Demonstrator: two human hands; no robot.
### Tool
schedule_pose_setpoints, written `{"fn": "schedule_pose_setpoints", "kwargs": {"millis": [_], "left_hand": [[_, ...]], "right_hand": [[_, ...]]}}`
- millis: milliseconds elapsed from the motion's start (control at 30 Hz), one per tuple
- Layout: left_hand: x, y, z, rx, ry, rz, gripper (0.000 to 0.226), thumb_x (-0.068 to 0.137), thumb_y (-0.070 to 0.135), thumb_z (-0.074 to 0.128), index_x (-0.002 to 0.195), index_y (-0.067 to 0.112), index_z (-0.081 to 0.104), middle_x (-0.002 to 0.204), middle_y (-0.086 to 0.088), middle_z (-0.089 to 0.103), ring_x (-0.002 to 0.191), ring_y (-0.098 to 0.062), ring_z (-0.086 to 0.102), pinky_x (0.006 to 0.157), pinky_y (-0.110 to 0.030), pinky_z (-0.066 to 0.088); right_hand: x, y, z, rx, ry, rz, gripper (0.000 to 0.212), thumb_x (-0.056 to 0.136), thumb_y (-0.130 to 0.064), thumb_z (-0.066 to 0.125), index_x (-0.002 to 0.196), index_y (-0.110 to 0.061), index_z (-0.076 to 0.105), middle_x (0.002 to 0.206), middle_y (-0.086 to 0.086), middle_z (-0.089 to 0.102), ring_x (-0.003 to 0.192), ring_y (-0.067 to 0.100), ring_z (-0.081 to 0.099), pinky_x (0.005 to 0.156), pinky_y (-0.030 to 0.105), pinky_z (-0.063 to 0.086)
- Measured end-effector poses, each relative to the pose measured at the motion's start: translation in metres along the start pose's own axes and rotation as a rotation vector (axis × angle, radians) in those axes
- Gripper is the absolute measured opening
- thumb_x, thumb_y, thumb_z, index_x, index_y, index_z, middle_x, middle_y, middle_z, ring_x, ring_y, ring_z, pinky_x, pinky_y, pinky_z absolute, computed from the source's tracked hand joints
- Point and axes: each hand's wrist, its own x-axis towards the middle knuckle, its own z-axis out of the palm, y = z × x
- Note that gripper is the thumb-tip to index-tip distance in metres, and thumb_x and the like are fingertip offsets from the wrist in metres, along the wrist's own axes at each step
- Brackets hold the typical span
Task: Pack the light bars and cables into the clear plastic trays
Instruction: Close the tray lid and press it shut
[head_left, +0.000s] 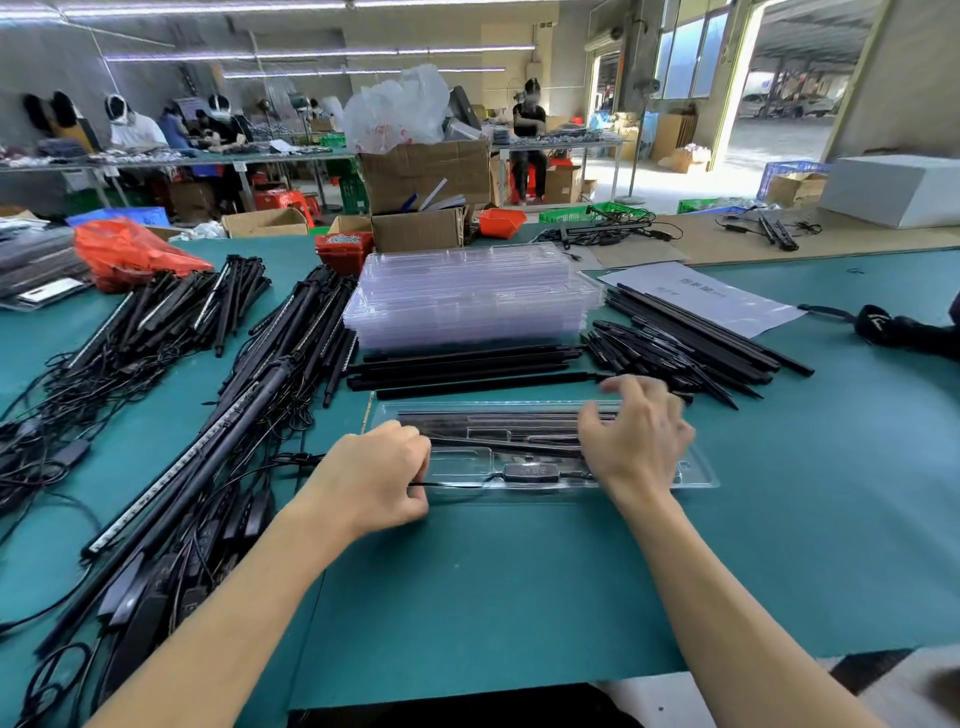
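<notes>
Green work mat (519, 582) carries clear tray (696, 470) near front edge, light bars (493, 423) seated inside. Left hand (371, 480) pinches thin cable (452, 485) at tray's left end; right hand (636, 441) spread, hovering over tray. Cable limp, springy: grip near controller (531, 472). Tray thin, flexible

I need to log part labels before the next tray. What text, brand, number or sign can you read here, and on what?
Nothing can be read for certain.
White paper sheet right of the tray stack: a printed heading and a smaller line, too blurred to read.
White plastic bag in the cardboard box: red print, too blurred.
Inline cable box in the clear tray: faint marks, too small.
</notes>
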Motion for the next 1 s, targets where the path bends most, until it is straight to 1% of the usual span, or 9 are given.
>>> {"fn": "schedule_pose_setpoints", "kwargs": {"millis": [133, 233, 333, 433, 567, 667, 733, 900, 1000], "left_hand": [[-0.002, 0.005, 0.002, 0.014, 0.032, 0.055, 0.014, 0.072, 0.026, 0.053, 0.081, 0.024, 0.043, 0.079, 0.012, 0.040, 0.081, -0.011, 0.037, 0.055, -0.024, 0.031], [-0.004, 0.009, 0.001, -0.027, 0.035, 0.143, 0.017, 0.068, 0.024, 0.052, 0.079, 0.023, 0.040, 0.081, 0.012, 0.037, 0.079, -0.012, 0.036, 0.058, -0.025, 0.036], [-0.004, 0.007, 0.000, -0.087, -0.006, 0.159, 0.027, 0.077, 0.044, 0.055, 0.097, 0.028, 0.046, 0.100, 0.012, 0.043, 0.091, -0.012, 0.041, 0.080, -0.026, 0.042], [-0.002, 0.007, 0.001, -0.124, -0.042, 0.160, 0.041, 0.087, 0.038, 0.057, 0.127, 0.035, 0.049, 0.121, 0.016, 0.049, 0.108, -0.011, 0.048, 0.097, -0.031, 0.042], [-0.006, 0.015, 0.006, -0.160, -0.010, 0.206, 0.056, 0.089, 0.019, 0.057, 0.142, 0.036, 0.048, 0.139, 0.015, 0.048, 0.127, -0.011, 0.046, 0.106, -0.032, 0.038], [-0.006, 0.031, 0.009, -0.292, 0.053, 0.290, 0.050, 0.094, 0.013, 0.059, 0.142, 0.027, 0.054, 0.146, 0.004, 0.052, 0.133, -0.016, 0.048, 0.111, -0.031, 0.037], [-0.006, 0.040, 0.010, -0.377, 0.106, 0.318, 0.043, 0.095, 0.018, 0.064, 0.137, 0.016, 0.058, 0.141, -0.001, 0.057, 0.129, -0.020, 0.053, 0.108, -0.031, 0.041], [-0.018, 0.022, 0.004, -0.400, 0.211, 0.104, 0.043, 0.082, 0.035, 0.062, 0.123, 0.023, 0.059, 0.127, 0.010, 0.058, 0.121, -0.013, 0.053, 0.102, -0.034, 0.043], [-0.030, -0.006, -0.003, -0.270, 0.054, -0.221, 0.056, 0.081, 0.043, 0.060, 0.134, 0.031, 0.044, 0.134, 0.007, 0.041, 0.128, -0.016, 0.036, 0.104, -0.035, 0.039]], "right_hand": [[0.020, 0.021, -0.018, -0.158, -0.186, 0.400, 0.043, 0.087, -0.038, 0.055, 0.126, -0.019, 0.049, 0.135, 0.016, 0.046, 0.124, 0.036, 0.041, 0.102, 0.050, 0.030], [0.028, 0.027, -0.023, -0.180, -0.298, 0.439, 0.042, 0.086, -0.037, 0.054, 0.123, -0.018, 0.048, 0.134, 0.018, 0.045, 0.126, 0.037, 0.038, 0.103, 0.051, 0.031], [0.030, 0.027, -0.025, -0.164, -0.283, 0.457, 0.040, 0.084, -0.035, 0.054, 0.120, -0.019, 0.046, 0.132, 0.019, 0.044, 0.124, 0.036, 0.035, 0.101, 0.049, 0.028], [0.024, 0.024, -0.022, -0.232, -0.257, 0.344, 0.046, 0.085, -0.036, 0.057, 0.126, -0.021, 0.045, 0.135, 0.014, 0.038, 0.126, 0.033, 0.029, 0.101, 0.046, 0.025], [0.015, 0.003, -0.013, -0.025, -0.272, 0.017, 0.048, 0.090, -0.037, 0.062, 0.135, -0.024, 0.051, 0.142, 0.004, 0.046, 0.132, 0.025, 0.037, 0.108, 0.047, 0.028], [0.005, -0.018, -0.004, 0.152, -0.526, -0.228, 0.043, 0.091, -0.042, 0.063, 0.131, -0.028, 0.058, 0.134, -0.007, 0.061, 0.127, 0.014, 0.052, 0.114, 0.046, 0.030], [-0.006, -0.024, 0.004, 0.065, -0.686, -0.334, 0.043, 0.091, -0.055, 0.060, 0.130, -0.037, 0.058, 0.136, -0.014, 0.057, 0.131, 0.012, 0.047, 0.110, 0.039, 0.022], [-0.009, -0.005, 0.004, -0.188, -0.657, -0.325, 0.063, 0.079, -0.083, 0.044, 0.129, -0.044, 0.048, 0.141, -0.016, 0.045, 0.137, 0.012, 0.035, 0.112, 0.051, 0.008], [-0.003, 0.011, -0.006, -0.287, -0.585, -0.206, 0.067, 0.079, -0.084, 0.042, 0.130, -0.042, 0.044, 0.142, -0.010, 0.043, 0.138, 0.016, 0.034, 0.114, 0.057, 0.008]]}}
